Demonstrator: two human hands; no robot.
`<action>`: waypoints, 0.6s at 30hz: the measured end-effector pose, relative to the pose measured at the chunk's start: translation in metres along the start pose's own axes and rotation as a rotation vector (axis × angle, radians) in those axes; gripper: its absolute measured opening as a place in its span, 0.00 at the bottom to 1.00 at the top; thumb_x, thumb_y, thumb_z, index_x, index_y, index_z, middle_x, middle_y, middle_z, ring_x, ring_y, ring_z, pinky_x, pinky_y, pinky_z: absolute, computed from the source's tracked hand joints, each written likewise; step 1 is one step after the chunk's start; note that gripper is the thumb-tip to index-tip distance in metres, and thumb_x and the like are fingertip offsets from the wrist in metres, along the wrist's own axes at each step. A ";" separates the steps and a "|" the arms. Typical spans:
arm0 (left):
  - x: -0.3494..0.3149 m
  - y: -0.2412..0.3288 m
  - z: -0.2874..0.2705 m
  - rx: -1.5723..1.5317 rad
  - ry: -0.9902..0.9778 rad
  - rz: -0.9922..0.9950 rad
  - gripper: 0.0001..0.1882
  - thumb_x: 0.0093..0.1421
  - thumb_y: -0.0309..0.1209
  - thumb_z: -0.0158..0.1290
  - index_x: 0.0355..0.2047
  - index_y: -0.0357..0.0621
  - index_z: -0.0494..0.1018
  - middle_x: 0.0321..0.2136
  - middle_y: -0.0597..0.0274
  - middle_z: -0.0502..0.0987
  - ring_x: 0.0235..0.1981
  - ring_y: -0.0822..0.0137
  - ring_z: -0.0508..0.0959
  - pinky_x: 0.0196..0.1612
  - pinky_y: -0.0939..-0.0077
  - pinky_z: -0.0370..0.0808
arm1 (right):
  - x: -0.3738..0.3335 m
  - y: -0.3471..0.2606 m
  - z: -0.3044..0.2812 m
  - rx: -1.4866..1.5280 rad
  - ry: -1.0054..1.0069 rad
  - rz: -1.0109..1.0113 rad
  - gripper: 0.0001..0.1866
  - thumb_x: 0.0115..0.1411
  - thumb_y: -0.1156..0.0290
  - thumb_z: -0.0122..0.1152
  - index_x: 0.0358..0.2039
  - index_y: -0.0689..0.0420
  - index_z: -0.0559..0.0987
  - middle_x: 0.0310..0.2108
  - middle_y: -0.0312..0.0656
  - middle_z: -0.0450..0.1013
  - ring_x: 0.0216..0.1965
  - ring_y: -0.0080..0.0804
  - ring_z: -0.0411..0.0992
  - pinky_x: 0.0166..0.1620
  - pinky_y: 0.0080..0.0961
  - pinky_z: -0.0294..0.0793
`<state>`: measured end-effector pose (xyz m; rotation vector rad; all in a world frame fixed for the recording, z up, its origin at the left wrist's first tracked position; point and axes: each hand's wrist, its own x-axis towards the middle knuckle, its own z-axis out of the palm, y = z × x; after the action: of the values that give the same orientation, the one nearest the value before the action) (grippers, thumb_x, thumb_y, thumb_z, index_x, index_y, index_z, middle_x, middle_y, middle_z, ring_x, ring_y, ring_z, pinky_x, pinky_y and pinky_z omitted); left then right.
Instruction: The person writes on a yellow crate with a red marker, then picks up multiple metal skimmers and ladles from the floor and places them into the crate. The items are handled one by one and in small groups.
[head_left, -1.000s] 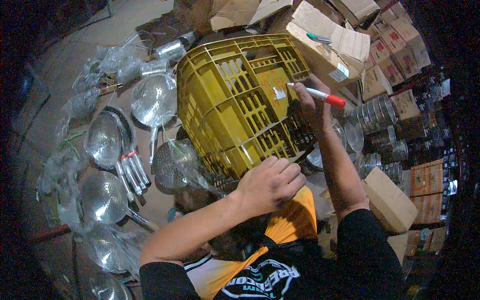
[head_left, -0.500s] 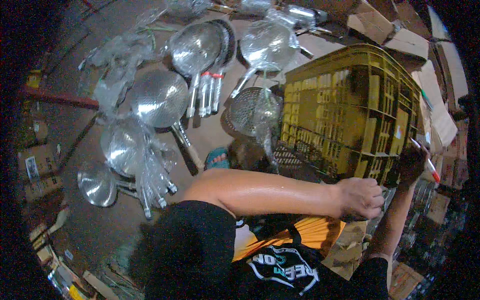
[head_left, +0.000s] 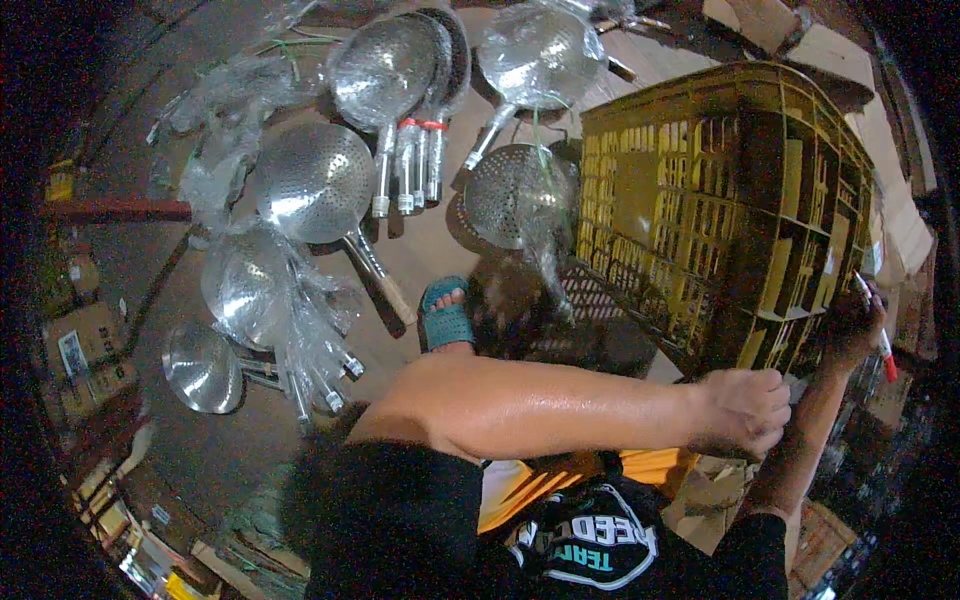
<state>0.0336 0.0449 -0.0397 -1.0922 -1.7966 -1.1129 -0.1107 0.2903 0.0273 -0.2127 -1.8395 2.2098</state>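
Note:
My left forearm reaches across to the right, and my left hand [head_left: 745,412] is closed in a fist beside the near lower corner of a yellow plastic crate [head_left: 640,190]. What it grips, if anything, is hidden behind its knuckles. On the crate's right side, my right hand [head_left: 850,328] has its fingers closed round a white marker pen [head_left: 888,355] with a red end pointing down. The crate is tilted, its slatted walls facing me.
Perforated metal skimmers lie on the floor to the left: a bare one [head_left: 315,185], a wooden-handled shape, plus plastic-wrapped ones [head_left: 385,80] and a wrapped bundle [head_left: 250,285]. Another skimmer [head_left: 515,195] lies beside the crate. My sandalled foot [head_left: 447,315] stands near. Cardboard [head_left: 815,45] is at back right.
The view has shifted slightly, so the crate and both hands appear further right. My sandalled foot shows more fully. The marker pen stays in my right hand.

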 end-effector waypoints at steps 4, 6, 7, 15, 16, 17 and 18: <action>-0.003 0.012 0.005 0.000 0.118 -0.026 0.06 0.43 0.38 0.52 0.15 0.54 0.72 0.20 0.69 0.70 0.28 0.65 0.72 0.34 0.68 0.65 | -0.018 -0.009 -0.004 -0.210 0.095 -0.119 0.18 0.61 0.61 0.53 0.45 0.62 0.74 0.42 0.48 0.75 0.41 0.39 0.75 0.42 0.32 0.76; -0.006 0.015 0.004 0.019 0.125 -0.005 0.06 0.45 0.37 0.51 0.18 0.52 0.72 0.21 0.68 0.69 0.27 0.66 0.71 0.32 0.69 0.66 | -0.020 -0.014 -0.014 -0.201 0.122 -0.104 0.18 0.61 0.61 0.53 0.44 0.62 0.74 0.42 0.49 0.76 0.46 0.42 0.75 0.47 0.36 0.77; -0.006 0.016 0.003 -0.004 0.103 0.004 0.06 0.45 0.37 0.51 0.18 0.52 0.72 0.22 0.68 0.69 0.27 0.66 0.71 0.32 0.70 0.66 | -0.022 -0.014 -0.019 -0.213 0.180 -0.172 0.18 0.60 0.61 0.53 0.43 0.62 0.74 0.43 0.50 0.76 0.47 0.43 0.75 0.49 0.37 0.78; -0.005 0.017 -0.024 -0.125 -0.083 -0.022 0.06 0.46 0.38 0.52 0.21 0.53 0.70 0.26 0.70 0.68 0.34 0.70 0.70 0.37 0.75 0.63 | -0.045 -0.013 -0.002 -0.096 0.130 -0.048 0.18 0.60 0.61 0.52 0.43 0.63 0.74 0.46 0.52 0.75 0.47 0.44 0.75 0.51 0.37 0.76; -0.004 0.017 -0.026 -0.121 -0.119 -0.018 0.05 0.47 0.37 0.52 0.22 0.54 0.71 0.27 0.71 0.69 0.35 0.70 0.71 0.38 0.75 0.64 | -0.047 -0.012 0.000 -0.100 0.150 -0.039 0.19 0.61 0.61 0.51 0.44 0.63 0.74 0.44 0.50 0.75 0.43 0.41 0.75 0.49 0.35 0.76; -0.003 0.016 -0.028 -0.117 -0.153 -0.015 0.04 0.48 0.37 0.52 0.22 0.54 0.72 0.28 0.71 0.70 0.35 0.70 0.71 0.38 0.75 0.65 | -0.049 -0.012 -0.001 -0.104 0.169 -0.031 0.19 0.61 0.61 0.51 0.44 0.63 0.74 0.42 0.49 0.75 0.39 0.38 0.75 0.48 0.33 0.76; -0.002 0.016 -0.029 -0.111 -0.188 -0.011 0.03 0.49 0.36 0.53 0.23 0.55 0.74 0.29 0.71 0.71 0.36 0.70 0.71 0.39 0.75 0.65 | -0.047 -0.011 -0.004 -0.144 0.247 -0.066 0.19 0.61 0.62 0.50 0.45 0.64 0.75 0.41 0.49 0.75 0.36 0.36 0.74 0.46 0.31 0.76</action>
<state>0.0533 0.0221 -0.0270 -1.2910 -1.9052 -1.1603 -0.0634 0.2825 0.0344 -0.4254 -1.8396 1.9126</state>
